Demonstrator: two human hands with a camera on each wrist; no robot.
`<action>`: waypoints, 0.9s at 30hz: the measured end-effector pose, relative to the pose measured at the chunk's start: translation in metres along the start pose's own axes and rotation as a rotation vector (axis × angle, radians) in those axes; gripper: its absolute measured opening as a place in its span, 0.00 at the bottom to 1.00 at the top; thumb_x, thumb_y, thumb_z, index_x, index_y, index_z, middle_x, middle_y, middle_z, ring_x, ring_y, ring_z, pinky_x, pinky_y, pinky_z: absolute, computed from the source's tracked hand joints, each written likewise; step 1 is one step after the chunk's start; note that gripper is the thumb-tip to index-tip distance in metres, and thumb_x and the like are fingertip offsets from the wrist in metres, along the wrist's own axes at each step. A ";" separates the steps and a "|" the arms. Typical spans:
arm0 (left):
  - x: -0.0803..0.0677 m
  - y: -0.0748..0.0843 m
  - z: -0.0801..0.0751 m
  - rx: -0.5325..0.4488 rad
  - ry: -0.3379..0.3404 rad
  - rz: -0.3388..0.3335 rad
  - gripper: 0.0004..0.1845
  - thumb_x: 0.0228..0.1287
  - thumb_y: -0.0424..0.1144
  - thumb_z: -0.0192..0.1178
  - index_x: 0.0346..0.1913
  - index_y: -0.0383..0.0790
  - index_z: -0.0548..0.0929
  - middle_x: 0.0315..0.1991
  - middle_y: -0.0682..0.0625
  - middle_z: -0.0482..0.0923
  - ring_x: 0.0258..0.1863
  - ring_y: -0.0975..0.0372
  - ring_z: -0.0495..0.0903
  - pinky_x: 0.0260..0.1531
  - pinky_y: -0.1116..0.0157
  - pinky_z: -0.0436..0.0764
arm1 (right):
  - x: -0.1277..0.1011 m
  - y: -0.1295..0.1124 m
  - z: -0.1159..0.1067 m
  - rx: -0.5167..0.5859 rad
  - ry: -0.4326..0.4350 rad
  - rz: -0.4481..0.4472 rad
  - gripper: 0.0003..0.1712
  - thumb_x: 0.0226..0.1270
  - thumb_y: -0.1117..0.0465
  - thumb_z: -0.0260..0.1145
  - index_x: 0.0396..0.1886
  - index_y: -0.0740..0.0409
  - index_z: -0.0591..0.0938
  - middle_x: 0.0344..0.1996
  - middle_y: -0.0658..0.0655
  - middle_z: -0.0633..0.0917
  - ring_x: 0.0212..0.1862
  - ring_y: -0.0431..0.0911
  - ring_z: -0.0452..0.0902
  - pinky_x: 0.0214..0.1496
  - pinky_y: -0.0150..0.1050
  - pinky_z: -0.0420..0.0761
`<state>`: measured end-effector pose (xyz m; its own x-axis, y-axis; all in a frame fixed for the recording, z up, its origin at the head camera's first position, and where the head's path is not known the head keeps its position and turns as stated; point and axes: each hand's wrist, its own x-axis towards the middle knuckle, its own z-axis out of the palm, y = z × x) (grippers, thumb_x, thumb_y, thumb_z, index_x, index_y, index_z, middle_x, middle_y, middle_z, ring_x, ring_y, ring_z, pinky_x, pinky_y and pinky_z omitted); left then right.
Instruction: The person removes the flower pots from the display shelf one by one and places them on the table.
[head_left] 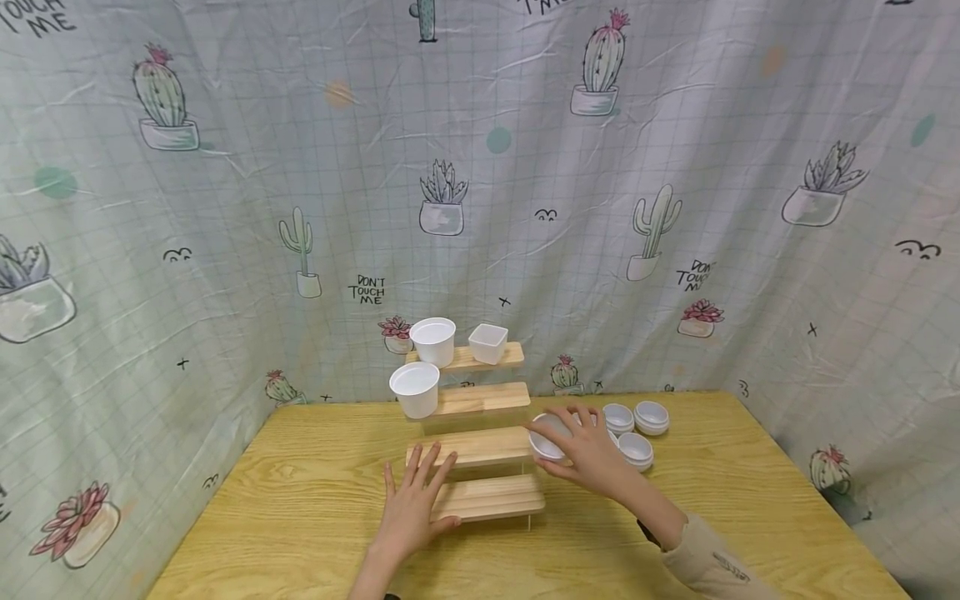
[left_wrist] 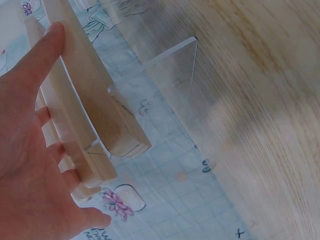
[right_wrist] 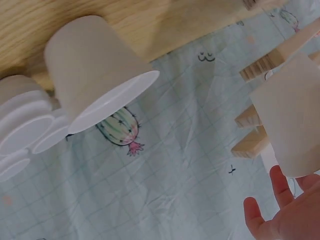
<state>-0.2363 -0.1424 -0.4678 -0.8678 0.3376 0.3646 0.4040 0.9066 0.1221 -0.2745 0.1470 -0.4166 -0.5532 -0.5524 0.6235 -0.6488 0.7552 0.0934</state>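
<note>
A four-step wooden shelf on clear side panels stands on the table. My left hand rests on the left end of its two lower boards, fingers spread. In the left wrist view, the thumb touches a board edge. My right hand grips a white cup by its upper part, at the right end of the second-lowest board. The right wrist view shows this cup beside the board ends. White round cups sit on the top board and the one below, both at the left.
A square white cup stands on the top board's right. Several low white pots are grouped on the table, right of the shelf, with a taller white cup beside them. A cactus-print curtain hangs behind the table.
</note>
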 end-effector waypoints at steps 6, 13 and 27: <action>-0.001 0.000 -0.001 -0.004 -0.009 -0.009 0.48 0.38 0.60 0.65 0.67 0.53 0.58 0.69 0.47 0.53 0.68 0.46 0.50 0.57 0.32 0.44 | -0.016 0.007 -0.003 -0.017 0.006 0.003 0.29 0.53 0.41 0.63 0.56 0.40 0.73 0.51 0.53 0.74 0.48 0.52 0.66 0.43 0.54 0.64; 0.000 0.000 -0.001 -0.004 0.002 -0.003 0.48 0.38 0.60 0.65 0.67 0.53 0.59 0.69 0.47 0.53 0.68 0.46 0.50 0.57 0.31 0.45 | -0.034 0.016 -0.006 -0.041 0.019 -0.003 0.32 0.48 0.43 0.67 0.55 0.41 0.73 0.50 0.54 0.75 0.45 0.52 0.65 0.41 0.54 0.64; 0.000 0.001 -0.002 -0.006 -0.006 -0.007 0.48 0.38 0.59 0.66 0.66 0.53 0.59 0.68 0.47 0.54 0.68 0.46 0.49 0.56 0.31 0.46 | -0.067 0.036 -0.013 -0.043 0.042 0.019 0.29 0.59 0.33 0.49 0.52 0.42 0.75 0.49 0.54 0.75 0.42 0.51 0.65 0.39 0.51 0.60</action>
<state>-0.2353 -0.1422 -0.4661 -0.8721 0.3330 0.3586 0.4000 0.9072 0.1302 -0.2544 0.2155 -0.4451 -0.5424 -0.5232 0.6574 -0.6150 0.7803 0.1136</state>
